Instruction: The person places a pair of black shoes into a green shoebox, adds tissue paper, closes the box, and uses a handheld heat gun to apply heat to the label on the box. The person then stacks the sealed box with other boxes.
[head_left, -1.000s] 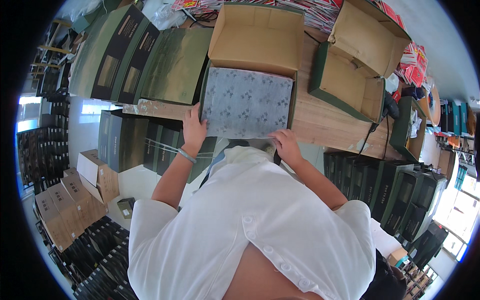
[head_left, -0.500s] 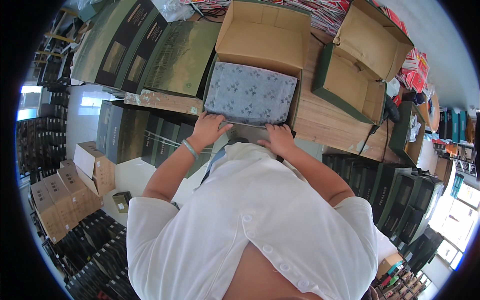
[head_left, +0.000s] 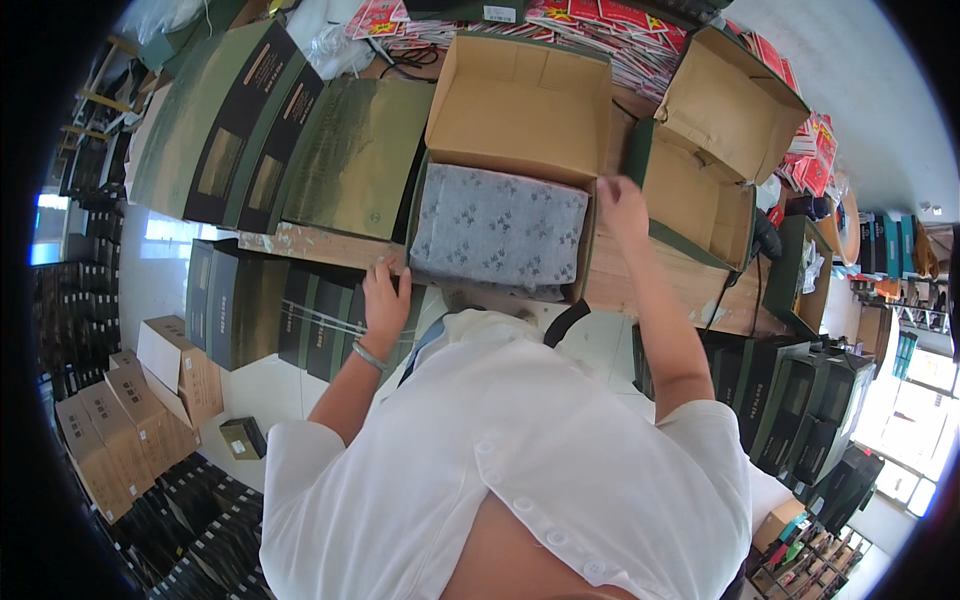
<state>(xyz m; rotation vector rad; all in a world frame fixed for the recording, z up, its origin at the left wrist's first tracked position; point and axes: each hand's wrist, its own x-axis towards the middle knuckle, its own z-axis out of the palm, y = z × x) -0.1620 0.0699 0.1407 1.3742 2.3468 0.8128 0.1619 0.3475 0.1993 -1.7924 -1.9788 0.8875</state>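
In front of me is a dark green shoebox with its brown-lined lid (head_left: pixel 525 105) raised at the far side. Grey tissue paper (head_left: pixel 500 225) with a dark printed pattern covers what lies in it. My left hand (head_left: pixel 385 303) is at the box's near left corner, fingers apart, with a bracelet on the wrist. On the other side, my right hand (head_left: pixel 622 208) is raised beside the right edge, close to where lid and box meet. Its fingers are bent and slightly blurred, and whether they touch the box is unclear.
A second open shoebox (head_left: pixel 705 190) rests to the right on the wooden table (head_left: pixel 615 270). Closed green shoeboxes (head_left: pixel 355 155) are stacked at the left. Red printed cards (head_left: pixel 620 40) pile up at the back. Brown cartons (head_left: pixel 140 425) stand on the floor at left.
Both hands have left the box's near edge. My right hand has moved up and away along its right side; my left hand has shifted left to the corner. The view has tilted slightly.
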